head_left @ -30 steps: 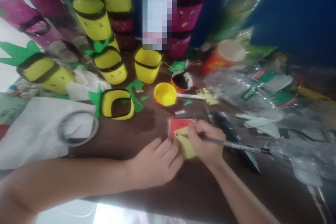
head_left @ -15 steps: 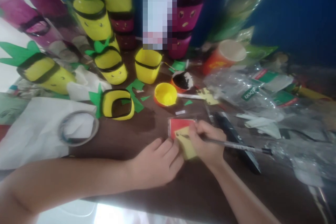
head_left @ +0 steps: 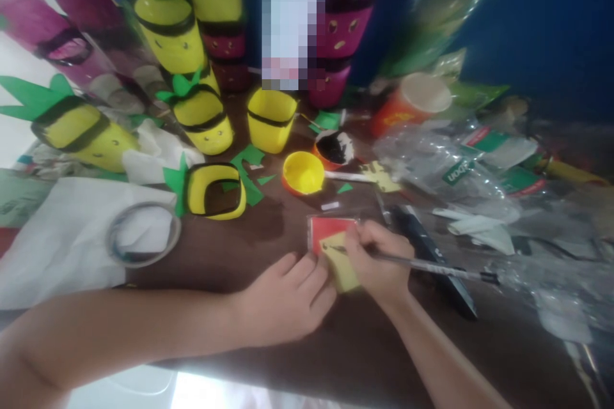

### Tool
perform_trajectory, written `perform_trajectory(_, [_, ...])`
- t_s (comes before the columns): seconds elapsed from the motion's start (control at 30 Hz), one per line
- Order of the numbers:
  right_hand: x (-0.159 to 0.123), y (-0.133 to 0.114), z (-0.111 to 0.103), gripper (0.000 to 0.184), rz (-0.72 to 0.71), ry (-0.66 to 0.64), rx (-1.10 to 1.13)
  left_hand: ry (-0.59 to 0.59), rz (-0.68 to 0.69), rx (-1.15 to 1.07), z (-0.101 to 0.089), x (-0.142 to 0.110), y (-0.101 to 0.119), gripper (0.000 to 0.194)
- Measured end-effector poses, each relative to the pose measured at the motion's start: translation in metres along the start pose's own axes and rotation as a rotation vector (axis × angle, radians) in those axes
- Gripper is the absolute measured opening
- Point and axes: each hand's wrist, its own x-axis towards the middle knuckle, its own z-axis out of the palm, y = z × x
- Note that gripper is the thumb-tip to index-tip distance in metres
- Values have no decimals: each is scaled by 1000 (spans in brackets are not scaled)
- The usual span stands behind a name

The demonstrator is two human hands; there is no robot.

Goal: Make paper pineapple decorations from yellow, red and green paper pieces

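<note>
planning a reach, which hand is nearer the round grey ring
Left: the left hand is to the right of the ring; the right hand is farther right.

Just right of the grip lies a long dark object (head_left: 426, 241); farther right, clear plastic bottles (head_left: 426, 156) are heaped, an orange cup (head_left: 394, 108) behind them. Beyond the grip sits a yellow-lined bowl (head_left: 304, 174). Well left of it, a tape roll (head_left: 112, 236) rests partly over a white sheet (head_left: 60, 230), near a green-leafed yellow container (head_left: 194, 188).
</note>
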Motion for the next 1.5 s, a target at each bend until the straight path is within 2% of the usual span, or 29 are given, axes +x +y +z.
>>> perform_trajectory(1.5, [1, -2, -1, 38, 27, -22, 14, -19, 11, -2, 1, -1, -1, 26])
